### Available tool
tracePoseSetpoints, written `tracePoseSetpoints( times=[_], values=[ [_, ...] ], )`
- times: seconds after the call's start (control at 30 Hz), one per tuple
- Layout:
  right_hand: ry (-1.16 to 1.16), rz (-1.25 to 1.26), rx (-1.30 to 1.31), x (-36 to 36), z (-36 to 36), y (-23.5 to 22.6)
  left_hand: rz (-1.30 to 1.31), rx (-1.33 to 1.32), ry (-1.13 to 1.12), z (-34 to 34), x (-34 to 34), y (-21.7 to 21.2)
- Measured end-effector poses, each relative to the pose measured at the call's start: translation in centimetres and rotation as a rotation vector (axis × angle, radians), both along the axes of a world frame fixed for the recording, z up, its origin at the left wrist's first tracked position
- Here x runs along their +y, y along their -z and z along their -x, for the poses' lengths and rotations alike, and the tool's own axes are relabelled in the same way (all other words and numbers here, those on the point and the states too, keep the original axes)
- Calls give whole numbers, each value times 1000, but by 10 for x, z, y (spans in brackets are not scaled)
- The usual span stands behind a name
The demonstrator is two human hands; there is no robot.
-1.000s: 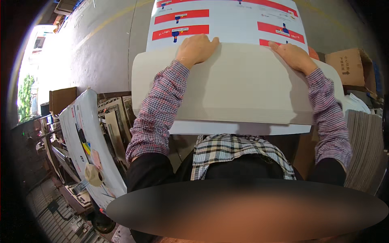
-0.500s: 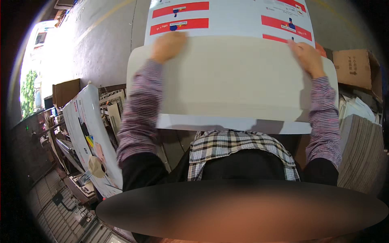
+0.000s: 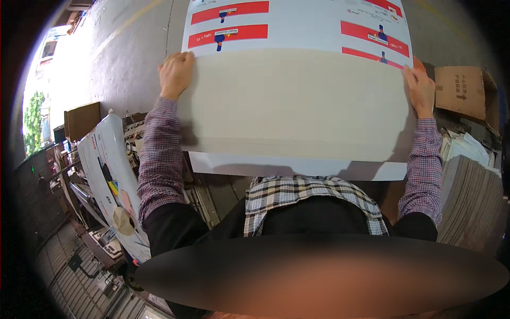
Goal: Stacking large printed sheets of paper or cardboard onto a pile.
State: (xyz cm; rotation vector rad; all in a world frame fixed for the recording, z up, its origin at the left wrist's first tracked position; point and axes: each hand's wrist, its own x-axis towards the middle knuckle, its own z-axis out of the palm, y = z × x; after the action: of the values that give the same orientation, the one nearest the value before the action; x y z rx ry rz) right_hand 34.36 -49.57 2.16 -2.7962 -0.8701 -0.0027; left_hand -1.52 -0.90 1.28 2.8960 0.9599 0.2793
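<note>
A wide off-white sheet (image 3: 297, 101) lies across a large white printed sheet (image 3: 305, 26) with red bands and small blue figures. Several layered edges show along its near side. My left hand (image 3: 176, 74) is at its far left corner, fingers curled over the edge. At the right edge, my right hand (image 3: 421, 91) pinches the side, thumb nearest the red-printed border; its other fingers are partly hidden. A white strip of sheet (image 3: 297, 166) sticks out below the near edge, in front of my plaid apron (image 3: 313, 186).
An open brown carton (image 3: 461, 91) stands at right, above a tall stack of grey-brown boards (image 3: 470, 196). A white-covered surface (image 3: 109, 175) at left bears a beige round item (image 3: 123, 220) and small tools. Another brown box (image 3: 82, 121) sits behind it.
My hands have moved apart from the top of the off-white sheet to its side edges. The sheet, earlier wider-looking with rounded corners, now lines up with the printed sheet's sides.
</note>
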Motion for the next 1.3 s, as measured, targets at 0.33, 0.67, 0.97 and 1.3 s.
tracePoseSetpoints(
  times=[0.33,0.67,0.97,1.3],
  values=[
    [92,-228,-106,-20,-16,24,56,-265,-106,28,49,48],
    [270,-61,31,-78,23,-46,268,187,-262,73,8,-61],
    [443,-202,399,-85,28,-72,1090,-222,-436,63,12,-74],
    [506,-517,401,-42,-83,-10,862,-870,-612,-32,63,-1]
  ],
)
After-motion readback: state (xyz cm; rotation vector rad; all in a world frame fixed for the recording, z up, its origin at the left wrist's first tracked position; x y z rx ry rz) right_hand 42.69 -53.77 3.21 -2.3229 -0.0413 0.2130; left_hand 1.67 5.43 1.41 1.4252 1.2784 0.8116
